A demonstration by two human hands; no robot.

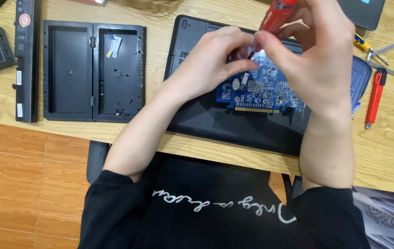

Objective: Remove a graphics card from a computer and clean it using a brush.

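Over one blue circuit board, right hand grips one red screwdriver (left hand pinches its tip).

round red label tops black battery (far left).

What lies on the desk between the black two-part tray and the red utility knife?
In the head view, between the tray and knife lies a black laptop bearing a blue circuit board.

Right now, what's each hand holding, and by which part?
Right hand grips a red-handled screwdriver by its handle. Left hand pinches at the shaft near the tip, above the blue circuit board; the exact contact is hidden by fingers.
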